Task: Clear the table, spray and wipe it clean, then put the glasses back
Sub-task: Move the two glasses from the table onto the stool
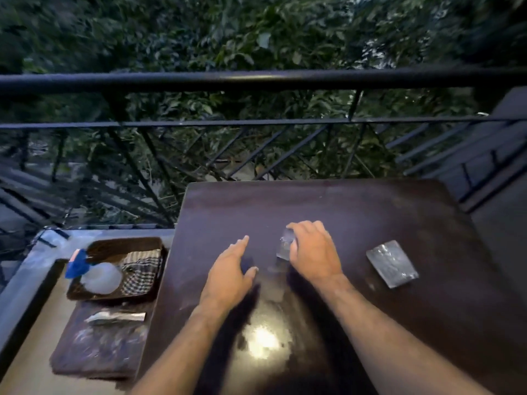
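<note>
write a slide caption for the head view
Right hand grips a glass on the dark table; left hand hovers open, second glass at right.

Two hands: the left hand lies flat on the one dark table, and the right hand is wrapped round a glass. A second glass stands further right, so two on the table. One tray holds one spray bottle and one checked cloth. One stool carries what may be a third glass, too blurred to tell.
</note>
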Tool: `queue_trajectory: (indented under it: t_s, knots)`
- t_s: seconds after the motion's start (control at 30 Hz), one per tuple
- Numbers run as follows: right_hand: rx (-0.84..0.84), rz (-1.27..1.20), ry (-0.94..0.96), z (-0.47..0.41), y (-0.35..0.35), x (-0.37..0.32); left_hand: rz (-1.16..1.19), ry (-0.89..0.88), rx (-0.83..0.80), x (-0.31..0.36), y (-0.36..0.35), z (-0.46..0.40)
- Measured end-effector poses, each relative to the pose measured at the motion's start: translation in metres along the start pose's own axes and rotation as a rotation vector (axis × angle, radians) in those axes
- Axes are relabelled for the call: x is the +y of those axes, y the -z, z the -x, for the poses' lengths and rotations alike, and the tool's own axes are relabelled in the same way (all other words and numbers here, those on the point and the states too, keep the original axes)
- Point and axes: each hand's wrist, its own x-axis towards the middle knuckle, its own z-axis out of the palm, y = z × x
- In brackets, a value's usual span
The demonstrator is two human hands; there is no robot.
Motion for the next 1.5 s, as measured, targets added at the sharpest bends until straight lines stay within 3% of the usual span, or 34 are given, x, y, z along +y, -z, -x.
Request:
queue_trajectory:
  t_s: [0.2, 0.43, 0.73, 0.9, 1.07, 1.23, 1.5]
  knots:
    - [-0.011, 0.035, -0.120, 0.013, 0.010, 0.067, 0.066, 0.074, 0.006, 0.047, -0.048, -0.019]
    - [-0.035, 0.036, -0.143, 0.030, 0.007, 0.114, 0.533, 0.765, -0.008, 0.087, -0.095, -0.052]
    - [-0.068, 0.002, -0.146, 0.037, -0.002, 0.142, 0.797, 0.912, 0.048, 0.100, -0.131, -0.078]
    - [-0.106, -0.021, -0.091, 0.039, -0.004, 0.147, 0.896, 0.886, 0.159, 0.100, -0.139, -0.086]
    - [-0.084, -0.046, -0.085, 0.036, 0.000, 0.151, 0.478, 0.425, 0.317, 0.098, -0.140, -0.069]
    - [-0.057, -0.065, -0.104, 0.033, 0.001, 0.153, 0.374, 0.211, 0.305, 0.092, -0.144, -0.056]
    - [-0.074, -0.020, -0.118, 0.038, -0.005, 0.154, 0.343, 0.144, 0.216, 0.080, -0.156, -0.048]
